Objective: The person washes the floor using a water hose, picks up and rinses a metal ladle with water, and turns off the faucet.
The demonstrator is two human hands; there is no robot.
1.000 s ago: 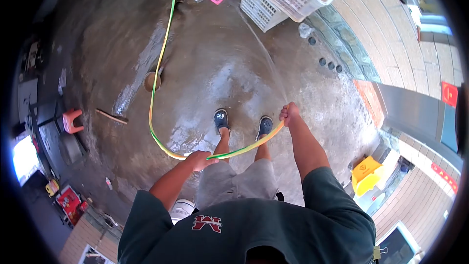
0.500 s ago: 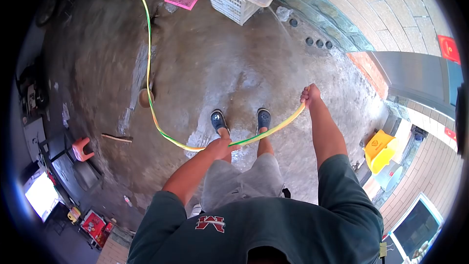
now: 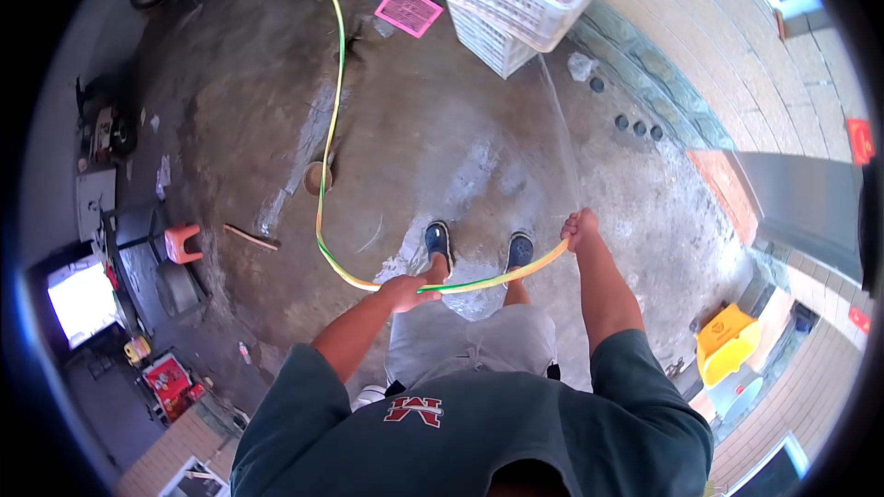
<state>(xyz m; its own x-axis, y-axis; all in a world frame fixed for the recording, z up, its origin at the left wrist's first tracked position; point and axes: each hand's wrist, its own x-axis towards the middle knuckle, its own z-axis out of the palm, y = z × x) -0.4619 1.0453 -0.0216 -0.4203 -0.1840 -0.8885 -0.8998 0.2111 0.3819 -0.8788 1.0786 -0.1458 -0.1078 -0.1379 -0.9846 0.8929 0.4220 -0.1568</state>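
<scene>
A yellow hose with green stretches runs across in front of my legs. My right hand is closed around its end, out to the right. From there a thin jet of water shoots away toward the stacked white crates. Closer to my body, my left hand is wrapped around the hose farther back. Beyond that hand the hose curves left and climbs to the top of the view. The wet concrete floor lies beneath, and my dark clogs stand on it.
Stacked white plastic crates stand ahead beside a pink basket. Several dark round cups line the wall at right. A stick, a brown bowl and a pink stool are at left; a yellow bucket is at right.
The view has shifted, so the crates and floor items appear lower and farther right. Both hands keep their hold on the hose. The water jet shows more clearly now.
</scene>
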